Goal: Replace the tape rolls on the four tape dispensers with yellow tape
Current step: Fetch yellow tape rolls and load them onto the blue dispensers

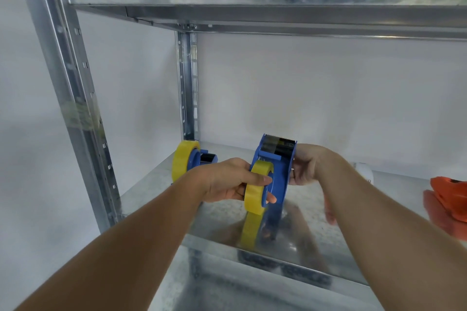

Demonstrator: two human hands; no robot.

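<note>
Dispenser [275,171] between hands | left hand [227,180] grips yellow roll [257,190] | right hand [304,168] clasps dispenser's far side

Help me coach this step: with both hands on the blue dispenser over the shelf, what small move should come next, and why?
Probably press the yellow tape roll fully onto the hub. The left hand grips the roll, which seems to sit proud of the blue dispenser, while the right hand braces the far side.

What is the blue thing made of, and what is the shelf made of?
The blue tape dispenser looks like hard moulded plastic: even colour, a dull sheen. The shelf looks like galvanised steel: silvery, speckled, and mirror-like enough to reflect the yellow tape roll.
</note>
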